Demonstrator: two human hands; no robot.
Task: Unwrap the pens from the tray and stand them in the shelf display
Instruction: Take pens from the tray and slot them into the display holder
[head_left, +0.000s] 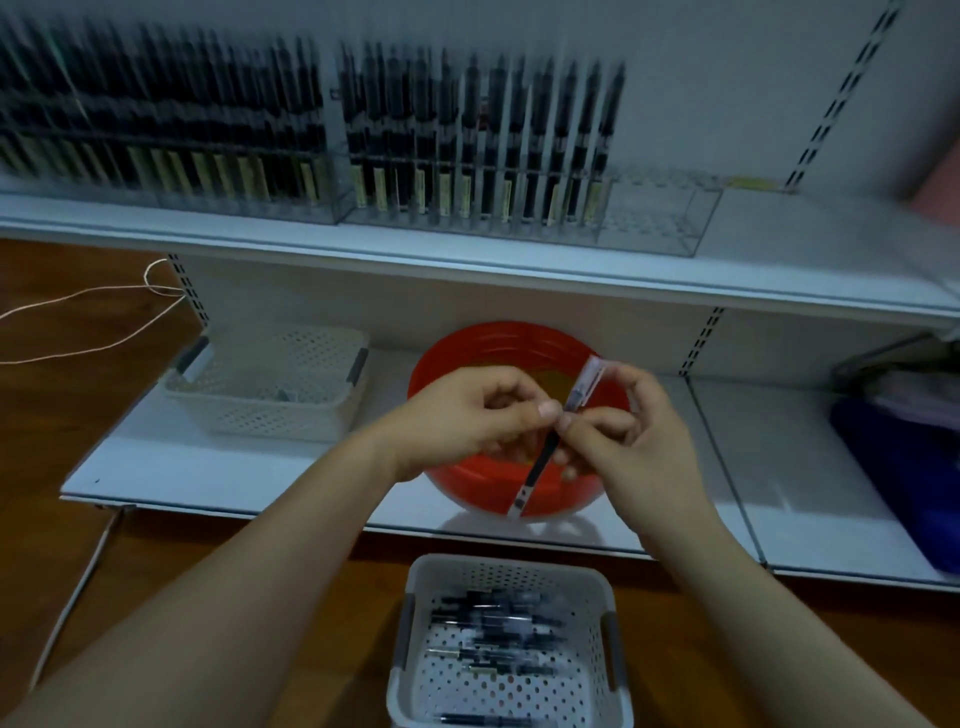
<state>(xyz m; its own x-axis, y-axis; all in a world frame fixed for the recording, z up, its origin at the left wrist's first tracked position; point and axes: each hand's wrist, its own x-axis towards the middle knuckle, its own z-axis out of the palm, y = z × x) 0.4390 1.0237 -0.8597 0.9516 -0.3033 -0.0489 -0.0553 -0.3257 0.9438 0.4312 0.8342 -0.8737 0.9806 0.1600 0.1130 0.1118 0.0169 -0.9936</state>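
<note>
Red plastic filled the middle of the view: a round bowl (467, 478) was set on the lower shelf (249, 467), and right above it a single pen (545, 457) was held up between both hands. The pen was tilted, its lower end pointed down towards the near rim of the bowl, its upper end sheathed in a clear wrapper (587, 384) that stuck out beyond the fingers. The left hand (467, 421) was clenched on the pen, the barrel pinched at thumb and fingertip. The right hand (628, 431) was closed on it too, fingers curled round the barrel just beside the left thumb, the wrapper's base pinched there. Both hands were touching at the pen.

On the floor, near the bottom edge, a white perforated tray (511, 571) was seen with more pens (493, 618) lying loose in it, still wrapped as far as could be told. A second white basket (270, 410) was seen on the lower shelf, left of the bowl and apart from it.

On the upper shelf (779, 265), two clear display racks (660, 223) were lined with dark pens stood upright; the right end of the right-hand rack was unfilled. That row was blurred. A thin cable (83, 301) was draped across the wooden floor at far left.
</note>
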